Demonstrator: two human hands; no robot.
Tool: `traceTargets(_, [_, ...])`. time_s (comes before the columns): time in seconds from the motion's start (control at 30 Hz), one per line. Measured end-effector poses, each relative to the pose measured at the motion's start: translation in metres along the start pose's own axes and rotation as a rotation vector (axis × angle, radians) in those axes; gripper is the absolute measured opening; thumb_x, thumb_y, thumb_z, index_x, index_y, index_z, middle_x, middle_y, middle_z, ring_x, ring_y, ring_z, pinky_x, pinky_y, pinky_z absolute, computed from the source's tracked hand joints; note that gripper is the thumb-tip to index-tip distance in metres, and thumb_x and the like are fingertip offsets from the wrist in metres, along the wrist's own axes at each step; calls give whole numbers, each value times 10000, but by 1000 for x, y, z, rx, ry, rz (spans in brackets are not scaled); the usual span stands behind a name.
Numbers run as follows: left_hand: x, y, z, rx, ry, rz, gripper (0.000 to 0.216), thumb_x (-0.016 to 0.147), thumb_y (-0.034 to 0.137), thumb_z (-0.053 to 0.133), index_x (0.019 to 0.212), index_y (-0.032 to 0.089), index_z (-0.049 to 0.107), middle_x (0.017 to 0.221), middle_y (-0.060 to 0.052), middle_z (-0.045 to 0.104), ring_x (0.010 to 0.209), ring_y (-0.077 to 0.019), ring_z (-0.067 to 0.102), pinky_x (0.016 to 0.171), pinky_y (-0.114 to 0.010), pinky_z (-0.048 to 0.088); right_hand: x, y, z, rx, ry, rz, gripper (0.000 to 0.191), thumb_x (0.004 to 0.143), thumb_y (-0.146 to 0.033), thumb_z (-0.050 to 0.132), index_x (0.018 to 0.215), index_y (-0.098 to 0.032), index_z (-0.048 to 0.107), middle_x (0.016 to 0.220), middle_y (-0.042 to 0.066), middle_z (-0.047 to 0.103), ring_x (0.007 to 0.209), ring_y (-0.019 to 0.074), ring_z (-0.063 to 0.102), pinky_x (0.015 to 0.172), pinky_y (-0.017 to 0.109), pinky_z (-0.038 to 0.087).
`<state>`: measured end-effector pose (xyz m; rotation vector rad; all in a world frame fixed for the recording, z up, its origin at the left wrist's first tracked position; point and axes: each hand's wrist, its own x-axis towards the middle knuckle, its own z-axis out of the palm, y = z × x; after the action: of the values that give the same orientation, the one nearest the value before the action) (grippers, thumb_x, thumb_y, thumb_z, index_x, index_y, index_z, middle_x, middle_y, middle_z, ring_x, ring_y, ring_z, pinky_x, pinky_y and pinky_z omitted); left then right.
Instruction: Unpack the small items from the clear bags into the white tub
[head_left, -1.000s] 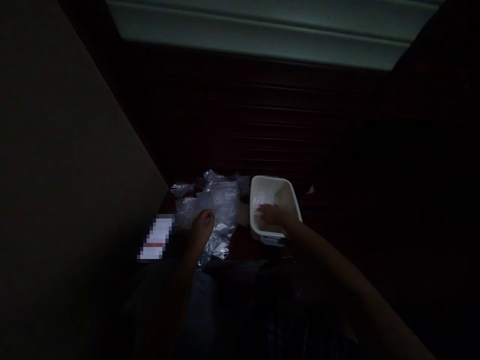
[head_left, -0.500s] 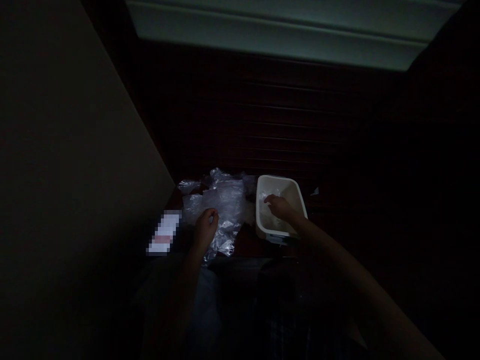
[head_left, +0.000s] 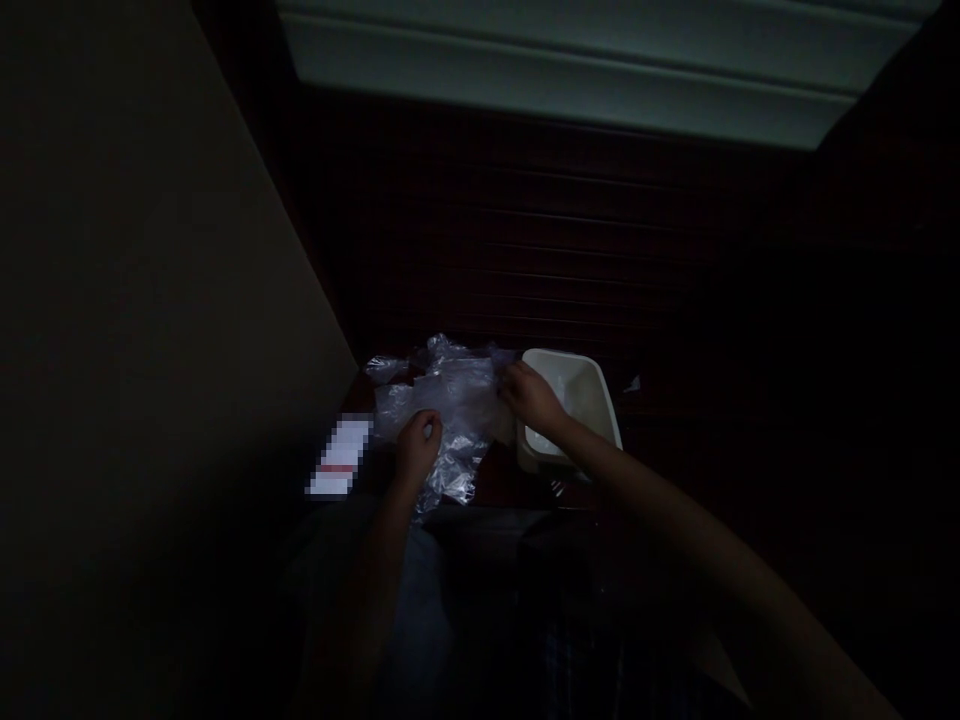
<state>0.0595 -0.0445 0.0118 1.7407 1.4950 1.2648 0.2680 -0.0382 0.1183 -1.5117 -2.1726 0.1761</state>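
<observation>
Two bare hands. Left hand (head_left: 418, 448) over one heap of crinkled clear plastic (head_left: 466, 385), thumb and finger curled in narrow ring; right hand (head_left: 535, 397), fingers bunched, at left rim of one rounded-rectangular white tub (head_left: 594, 392) beside heap. Cannot tell whether either pinches plastic. Beyond: one dark slatted wall (head_left: 570, 235), one pale ridged panel (head_left: 570, 85).

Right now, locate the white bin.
In the head view, the white bin sits just right of centre, beside the clear plastic, with the right hand over its left rim.
</observation>
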Motion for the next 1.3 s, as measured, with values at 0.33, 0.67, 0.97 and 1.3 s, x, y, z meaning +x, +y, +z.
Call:
traceTargets(0.33, [3, -9, -6, -57, 73, 10, 146, 749, 243, 438, 796, 173, 557, 777, -33, 594, 765, -146, 559, 722, -259, 421, 14, -46, 65, -185, -362, 182, 315, 801, -219, 385, 1092, -152, 486, 1045, 117, 539, 915, 186, 550, 752, 270, 419])
traceTargets(0.67, [3, -14, -4, -122, 86, -19, 134, 746, 254, 454, 782, 171, 554, 764, -26, 594, 751, -138, 559, 692, -248, 427, 1, -31, 113, -288, -433, 356, 280, 793, -99, 344, 963, -101, 567, 962, 172, 604, 873, 234, 596, 712, 330, 452])
traceTargets(0.97, [3, -14, -4, -131, 85, -29, 133, 736, 256, 466, 769, 171, 562, 747, -23, 596, 736, -142, 559, 682, -251, 427, 5, -26, 101, -292, -360, 365, 244, 806, -169, 382, 945, -132, 580, 917, 159, 622, 859, 231, 600, 700, 306, 446])
traceTargets(1.3, [4, -17, -1, -170, 63, -49, 133, 738, 257, 458, 784, 172, 549, 746, -20, 586, 726, -140, 556, 678, -251, 428, 14, -37, 76, -139, -236, 341, 312, 848, -327, 329, 923, -157, 579, 916, 126, 629, 837, 184, 594, 656, 244, 399])
